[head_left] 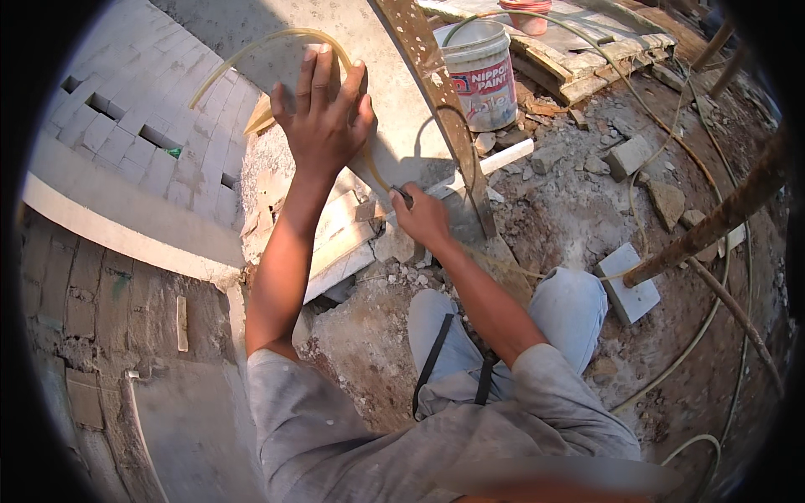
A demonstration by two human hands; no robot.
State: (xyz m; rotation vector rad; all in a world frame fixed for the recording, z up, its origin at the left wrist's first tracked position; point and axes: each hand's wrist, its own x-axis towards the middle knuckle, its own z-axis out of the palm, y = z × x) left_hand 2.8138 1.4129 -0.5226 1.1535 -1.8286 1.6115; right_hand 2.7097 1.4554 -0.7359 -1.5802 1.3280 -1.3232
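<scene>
My left hand [323,113] lies against a grey plastered surface [369,50], its fingers stretched out and spread. A yellowish, see-through hose [277,35] arches past the fingertips, passes behind this hand and comes out below it. Lower and to the right, my right hand [422,220] is closed in a pinch where the hose reaches its fingers. A small dark thing [406,198] shows at that grip; its kind is unclear. More thin hose [503,267] runs from beside my right forearm across my knee. My palm hides part of the loop.
A paint bucket [480,80] stands beyond a metal strip with holes [432,84]. Rubble, a pale block [629,285] and wooden poles [713,218] lie or lean at right, among more hose. At left are a pale block wall [151,92] and a rougher wall [92,302].
</scene>
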